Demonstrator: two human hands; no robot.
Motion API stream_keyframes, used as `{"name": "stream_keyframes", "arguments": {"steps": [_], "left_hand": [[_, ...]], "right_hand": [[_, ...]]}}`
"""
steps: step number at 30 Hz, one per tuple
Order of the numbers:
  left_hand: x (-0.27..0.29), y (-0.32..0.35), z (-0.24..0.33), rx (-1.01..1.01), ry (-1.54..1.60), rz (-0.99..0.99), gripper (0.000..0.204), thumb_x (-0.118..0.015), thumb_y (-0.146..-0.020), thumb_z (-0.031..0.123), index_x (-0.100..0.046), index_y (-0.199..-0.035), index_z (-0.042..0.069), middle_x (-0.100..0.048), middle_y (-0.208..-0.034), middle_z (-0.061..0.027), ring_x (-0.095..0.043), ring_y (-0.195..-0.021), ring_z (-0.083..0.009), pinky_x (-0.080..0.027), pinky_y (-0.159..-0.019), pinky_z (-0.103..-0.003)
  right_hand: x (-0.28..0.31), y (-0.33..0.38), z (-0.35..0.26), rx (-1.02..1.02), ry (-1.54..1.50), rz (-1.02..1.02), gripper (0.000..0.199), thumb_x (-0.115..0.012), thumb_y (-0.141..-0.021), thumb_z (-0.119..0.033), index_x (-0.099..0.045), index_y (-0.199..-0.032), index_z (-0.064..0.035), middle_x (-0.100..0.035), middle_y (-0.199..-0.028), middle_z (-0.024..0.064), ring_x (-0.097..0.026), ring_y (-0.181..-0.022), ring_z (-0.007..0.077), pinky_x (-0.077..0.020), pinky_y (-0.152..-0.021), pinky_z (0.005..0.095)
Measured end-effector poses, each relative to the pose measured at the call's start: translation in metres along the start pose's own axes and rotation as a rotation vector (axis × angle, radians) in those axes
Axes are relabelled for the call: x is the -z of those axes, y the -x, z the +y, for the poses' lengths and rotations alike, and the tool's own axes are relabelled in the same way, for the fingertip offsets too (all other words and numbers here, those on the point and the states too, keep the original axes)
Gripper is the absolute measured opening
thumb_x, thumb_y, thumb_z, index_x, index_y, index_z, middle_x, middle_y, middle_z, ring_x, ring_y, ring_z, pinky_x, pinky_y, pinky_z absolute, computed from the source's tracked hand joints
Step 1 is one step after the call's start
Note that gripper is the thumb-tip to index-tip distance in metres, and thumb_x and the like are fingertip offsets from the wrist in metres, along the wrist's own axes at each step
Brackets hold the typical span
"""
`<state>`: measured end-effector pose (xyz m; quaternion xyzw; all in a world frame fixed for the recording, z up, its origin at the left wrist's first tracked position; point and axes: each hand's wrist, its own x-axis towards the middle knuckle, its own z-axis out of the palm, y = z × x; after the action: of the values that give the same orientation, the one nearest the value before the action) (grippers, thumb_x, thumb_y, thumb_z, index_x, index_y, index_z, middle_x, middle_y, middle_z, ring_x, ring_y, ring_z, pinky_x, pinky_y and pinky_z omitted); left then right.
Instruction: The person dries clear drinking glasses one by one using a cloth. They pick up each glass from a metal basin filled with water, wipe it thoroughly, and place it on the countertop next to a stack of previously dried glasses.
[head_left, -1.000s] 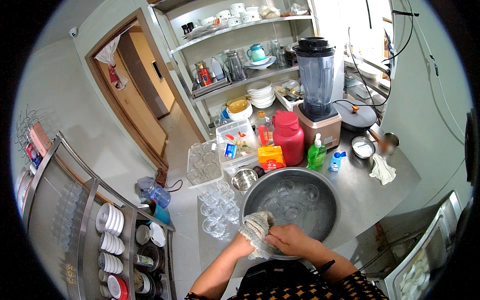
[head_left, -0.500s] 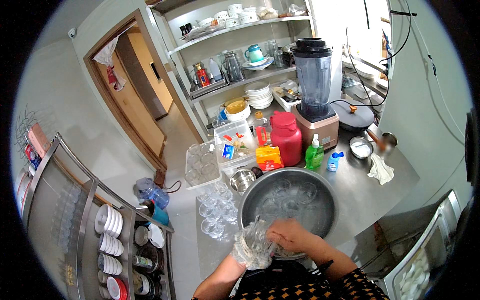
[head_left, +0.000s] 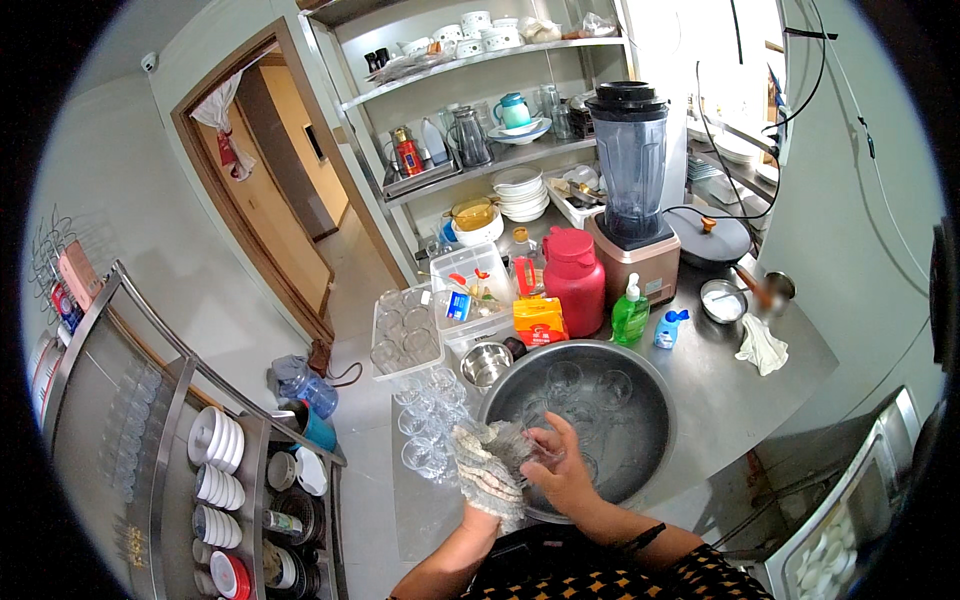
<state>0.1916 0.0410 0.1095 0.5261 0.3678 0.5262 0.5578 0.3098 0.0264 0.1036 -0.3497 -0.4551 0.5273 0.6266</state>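
Note:
Over the near left rim of a large grey basin (head_left: 655,400), my left hand (head_left: 480,520) is wrapped in a pale striped cloth (head_left: 490,462) that hides its fingers. Against that cloth, my right hand (head_left: 565,470) curls thumb and fingers around a clear drinking glass (head_left: 540,450), partly covered by the hand. Inside the basin lie several more clear glasses (head_left: 612,388). Just left of it, a group of clear glasses (head_left: 430,425) stands close together on the steel table (head_left: 425,520).
Behind the basin stand a small metal pot (head_left: 487,365), an orange packet (head_left: 539,322), a red jug (head_left: 573,280), a green pump bottle (head_left: 630,315) and a blender (head_left: 630,170). A white cloth (head_left: 762,345) lies at right. A plastic crate (head_left: 405,365) holds more glasses.
My right hand has gone from a blurred closed shape to a wider grip around the glass. The cloth on my left hand has shifted slightly left and up.

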Motion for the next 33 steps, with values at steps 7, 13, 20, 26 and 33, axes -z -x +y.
{"name": "stream_keyframes", "arguments": {"steps": [7, 13, 20, 26, 33], "left_hand": [[-0.005, -0.001, 0.022, 0.453, 0.558, 0.022, 0.030, -0.041, -0.088, 0.022, -0.044, -0.112, 0.004, -0.052, -0.106, -0.0114, -0.053, -0.095, -0.0219, -0.044, -0.082, -0.034], [0.016, -0.003, -0.011, 0.584, 0.596, -0.025, 0.027, -0.043, -0.087, 0.018, -0.050, -0.107, 0.003, -0.055, -0.101, -0.0109, -0.056, -0.089, -0.0207, -0.048, -0.075, -0.032], [0.013, -0.004, -0.003, 0.534, 0.353, -0.058, 0.028, -0.044, -0.088, 0.020, -0.048, -0.110, 0.003, -0.055, -0.102, -0.0096, -0.056, -0.089, -0.0182, -0.048, -0.075, -0.029], [0.014, -0.001, 0.012, 0.522, 0.372, -0.074, 0.028, -0.044, -0.087, 0.017, -0.048, -0.111, 0.003, -0.054, -0.104, -0.0081, -0.056, -0.089, -0.0166, -0.047, -0.077, -0.027], [0.012, 0.003, 0.022, 0.506, 0.294, -0.017, 0.025, -0.050, -0.082, 0.008, -0.051, -0.105, -0.001, -0.057, -0.097, -0.0099, -0.057, -0.082, -0.0173, -0.049, -0.069, -0.029]], "right_hand": [[0.003, -0.001, -0.012, 0.337, 0.465, -0.007, 0.081, -0.075, -0.057, -0.021, -0.030, -0.121, -0.0016, -0.047, -0.111, 0.0157, -0.046, -0.104, 0.0279, -0.0328, -0.091, 0.0379], [0.007, -0.004, -0.030, 0.389, 0.766, -0.139, 0.080, -0.076, -0.052, -0.029, -0.038, -0.117, -0.0015, -0.050, -0.109, 0.0145, -0.045, -0.104, 0.0312, -0.0302, -0.093, 0.0399], [0.015, -0.005, -0.024, 0.306, 0.823, -0.159, 0.079, -0.075, -0.054, -0.027, -0.037, -0.119, -0.0028, -0.049, -0.110, 0.0153, -0.044, -0.104, 0.0321, -0.0326, -0.092, 0.0381], [0.017, -0.013, -0.039, 0.411, 1.004, -0.331, 0.077, -0.074, -0.054, -0.026, -0.038, -0.118, -0.0032, -0.048, -0.111, 0.0155, -0.045, -0.103, 0.0331, -0.0347, -0.089, 0.0396], [0.023, -0.012, -0.036, 0.465, 0.965, -0.287, 0.081, -0.076, -0.055, -0.028, -0.035, -0.121, -0.0043, -0.046, -0.114, 0.0159, -0.044, -0.106, 0.0326, -0.0330, -0.092, 0.0399]]}}
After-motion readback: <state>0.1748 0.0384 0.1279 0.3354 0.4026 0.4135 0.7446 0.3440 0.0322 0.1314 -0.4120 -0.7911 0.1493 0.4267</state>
